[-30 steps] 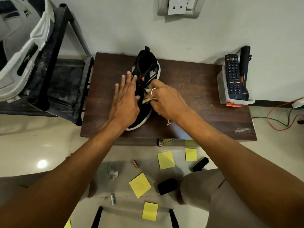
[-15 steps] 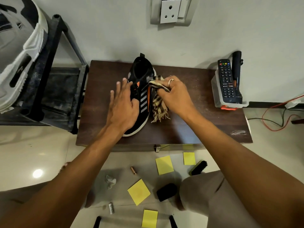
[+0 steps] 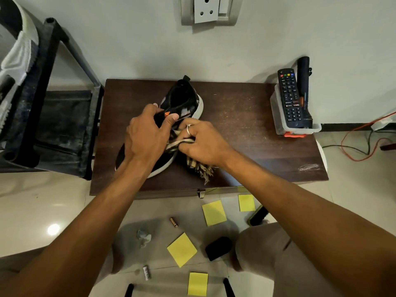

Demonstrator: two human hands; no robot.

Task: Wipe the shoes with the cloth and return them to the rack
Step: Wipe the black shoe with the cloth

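Shoe [image 3: 184, 100] lies on the dark table [image 3: 246, 129], heel toward the wall. Your left hand [image 3: 145, 138] grips its upper, fingers and thumb curled round it. Your right hand [image 3: 203, 142] pinches the striped cloth [image 3: 199, 167] against the shoe.

Blk shoe [image 3: 186, 102] w/ white sole, orange accents; cloth [image 3: 198, 166] prob. tan-blk striped

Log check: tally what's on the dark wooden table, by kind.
Black sneaker with white sole: 1
Striped fringed cloth: 1
Black remote control: 1
Black torch: 1
Clear plastic tray: 1
Total: 5
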